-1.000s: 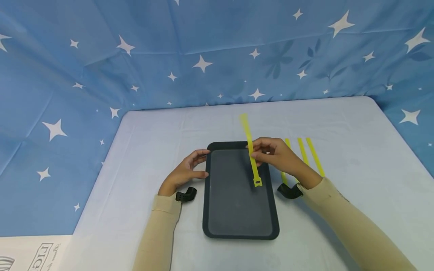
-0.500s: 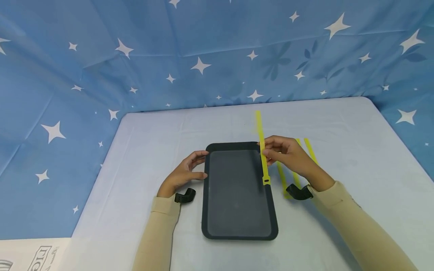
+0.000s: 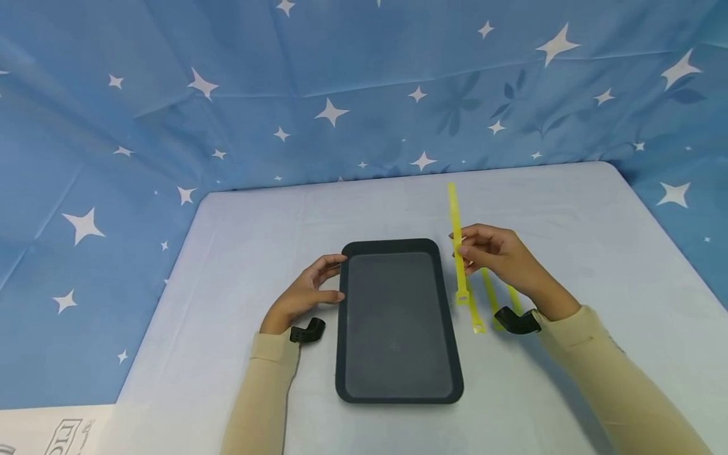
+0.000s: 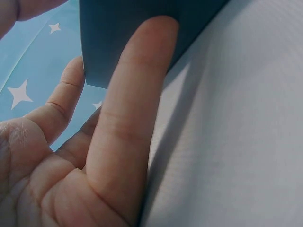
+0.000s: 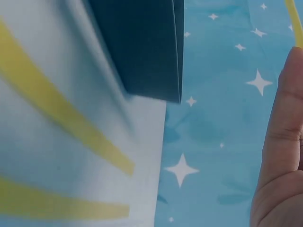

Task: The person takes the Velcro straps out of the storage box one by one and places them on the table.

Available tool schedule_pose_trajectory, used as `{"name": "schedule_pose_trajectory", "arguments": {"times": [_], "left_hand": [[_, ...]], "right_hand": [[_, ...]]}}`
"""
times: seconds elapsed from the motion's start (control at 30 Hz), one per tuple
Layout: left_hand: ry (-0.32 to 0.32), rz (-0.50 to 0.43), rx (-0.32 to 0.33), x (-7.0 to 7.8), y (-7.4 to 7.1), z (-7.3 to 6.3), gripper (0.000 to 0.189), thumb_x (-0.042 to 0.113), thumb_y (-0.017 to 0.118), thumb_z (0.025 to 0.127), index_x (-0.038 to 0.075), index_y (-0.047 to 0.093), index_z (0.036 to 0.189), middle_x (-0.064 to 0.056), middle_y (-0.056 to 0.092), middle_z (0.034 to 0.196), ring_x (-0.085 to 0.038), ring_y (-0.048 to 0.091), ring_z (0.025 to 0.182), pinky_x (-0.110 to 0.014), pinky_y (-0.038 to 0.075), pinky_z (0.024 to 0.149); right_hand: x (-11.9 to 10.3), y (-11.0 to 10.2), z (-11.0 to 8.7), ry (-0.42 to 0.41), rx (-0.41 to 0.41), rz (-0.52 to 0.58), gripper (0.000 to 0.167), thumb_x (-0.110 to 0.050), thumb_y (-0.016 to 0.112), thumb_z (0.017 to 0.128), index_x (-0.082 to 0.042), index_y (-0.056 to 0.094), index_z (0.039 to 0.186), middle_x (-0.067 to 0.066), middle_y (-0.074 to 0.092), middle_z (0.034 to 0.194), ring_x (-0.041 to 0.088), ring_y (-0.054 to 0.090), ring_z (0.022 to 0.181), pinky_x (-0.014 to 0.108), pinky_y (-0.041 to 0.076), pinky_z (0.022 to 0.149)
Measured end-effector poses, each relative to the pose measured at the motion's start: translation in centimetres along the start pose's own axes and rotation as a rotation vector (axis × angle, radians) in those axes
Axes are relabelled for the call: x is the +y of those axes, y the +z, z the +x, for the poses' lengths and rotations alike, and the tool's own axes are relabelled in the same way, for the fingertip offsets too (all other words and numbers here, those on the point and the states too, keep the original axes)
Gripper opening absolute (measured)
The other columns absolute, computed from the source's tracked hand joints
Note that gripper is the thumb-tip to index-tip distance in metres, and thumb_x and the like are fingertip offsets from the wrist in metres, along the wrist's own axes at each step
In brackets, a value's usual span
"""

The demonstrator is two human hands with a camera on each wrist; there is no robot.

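My right hand (image 3: 506, 256) pinches a yellow cable strap (image 3: 457, 240) with a slotted head at its lower end. The strap hangs almost upright above the table, just right of the dark grey tray (image 3: 398, 328). In the right wrist view only the strap's edge (image 5: 295, 21) shows by a fingertip. At the tray's left side is my left hand (image 3: 304, 296), its thumb and fingers spread and touching the wall. The left wrist view has the thumb (image 4: 130, 104) straight against the tray's outer wall (image 4: 109, 38). Below my right hand lie more yellow straps (image 3: 489, 291), partly hidden.
A white cloth (image 3: 261, 234) covers the table. Behind it hangs a blue curtain (image 3: 256, 63) with white stars. A printed sheet (image 3: 51, 430) lies at the lower left. In the right wrist view two yellow straps (image 5: 71, 106) lie on the cloth.
My right hand has carried the yellow strap from above the tray to the right, past its rim and over the other straps. My left hand has stayed at the tray's left side.
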State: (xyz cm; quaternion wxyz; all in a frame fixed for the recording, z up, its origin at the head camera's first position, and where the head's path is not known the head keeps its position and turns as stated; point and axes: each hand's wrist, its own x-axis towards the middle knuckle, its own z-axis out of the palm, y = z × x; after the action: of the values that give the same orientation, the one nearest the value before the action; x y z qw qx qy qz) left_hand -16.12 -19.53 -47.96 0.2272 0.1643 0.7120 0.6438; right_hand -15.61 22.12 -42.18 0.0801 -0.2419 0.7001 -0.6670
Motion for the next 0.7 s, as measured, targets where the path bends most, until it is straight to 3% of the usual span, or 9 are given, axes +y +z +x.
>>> {"name": "schedule_pose_trajectory", "arguments": {"times": [0.47,0.7], "left_hand": [[0.006,0.001,-0.002,0.0,0.1,0.0,0.08,0.005,0.08,0.091,-0.002,0.041,0.161,-0.023,0.039,0.168,-0.042,0.033,0.158,-0.061,0.021,0.127],[0.002,0.006,-0.003,0.0,0.2,0.0,0.08,0.006,0.08,0.091,-0.001,0.041,0.161,-0.023,0.039,0.168,-0.043,0.032,0.158,-0.062,0.024,0.126]], "right_hand": [[-0.1,-2.7,-1.8,0.058,0.017,0.003,0.041,0.011,0.055,0.106,-0.017,0.072,0.131,0.002,0.076,0.102,0.014,0.073,0.084,0.028,0.063,0.074],[0.1,-4.4,-2.9,0.15,0.021,-0.071,0.034,0.008,0.056,0.107,-0.016,0.07,0.128,0.002,0.074,0.1,0.014,0.071,0.084,0.029,0.063,0.074]]}}
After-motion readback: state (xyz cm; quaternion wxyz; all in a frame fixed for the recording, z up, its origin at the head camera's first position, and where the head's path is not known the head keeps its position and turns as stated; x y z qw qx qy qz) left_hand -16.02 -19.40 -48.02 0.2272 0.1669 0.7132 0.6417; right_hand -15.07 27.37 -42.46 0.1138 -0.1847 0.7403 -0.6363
